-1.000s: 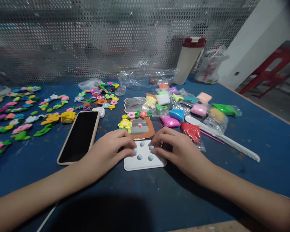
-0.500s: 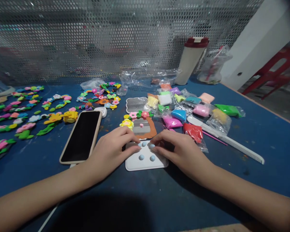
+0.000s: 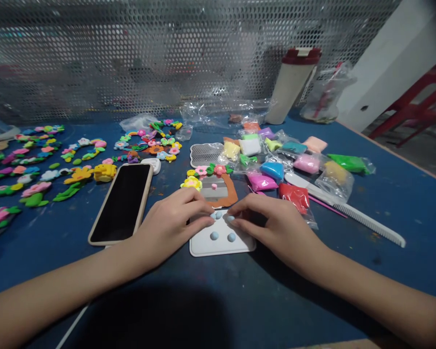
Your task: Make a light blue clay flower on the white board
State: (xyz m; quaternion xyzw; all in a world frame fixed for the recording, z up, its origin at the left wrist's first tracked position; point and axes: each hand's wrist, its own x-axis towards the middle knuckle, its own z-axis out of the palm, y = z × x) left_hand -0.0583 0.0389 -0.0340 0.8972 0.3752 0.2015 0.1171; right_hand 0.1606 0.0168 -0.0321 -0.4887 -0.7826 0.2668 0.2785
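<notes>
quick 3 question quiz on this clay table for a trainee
1. True or false: the phone lies flat to the left of the left hand.
2. What colour are the small clay balls on the white board? A red, B light blue, C yellow.
3. Fill in: the long toothed tool to the right of the red clay bag is a ____.
Key: 1 true; 2 B; 3 comb.
</notes>
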